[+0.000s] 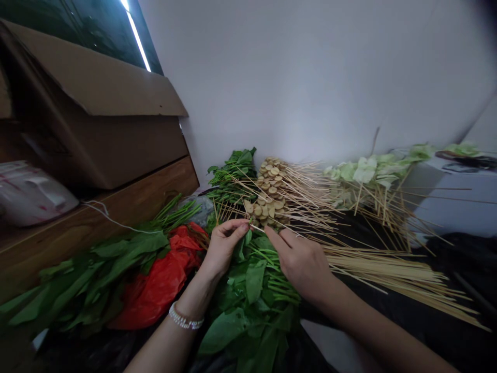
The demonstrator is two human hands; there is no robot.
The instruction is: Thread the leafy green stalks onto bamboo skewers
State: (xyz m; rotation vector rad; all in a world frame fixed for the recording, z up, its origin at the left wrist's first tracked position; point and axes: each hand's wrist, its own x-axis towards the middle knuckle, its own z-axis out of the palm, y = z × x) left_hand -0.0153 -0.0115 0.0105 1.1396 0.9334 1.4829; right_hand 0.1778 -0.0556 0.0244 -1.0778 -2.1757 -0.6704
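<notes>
My left hand (pixel 221 243), with a beaded bracelet at the wrist, pinches a small piece of green stem (pixel 250 221) between thumb and fingertips. My right hand (pixel 305 267) is closed on a thin bamboo skewer (pixel 258 228), whose tip meets the green at my left fingers. Beneath both hands lies a pile of leafy greens (pixel 254 282), stems to the right. Just beyond are skewers of pale round slices (pixel 272 178), perhaps potato. Green vegetables on skewers (pixel 235 176) lie to their left. Bare bamboo skewers (pixel 404 280) are spread right of my right hand.
Skewered pale green leaves (pixel 365 170) lie at the back right, near the wall (pixel 303 77). On the left are more leafy greens (pixel 97 269), a red plastic bag (pixel 159 285), a white mug (pixel 34 191) and an open cardboard box (pixel 116 140) on a wooden surface.
</notes>
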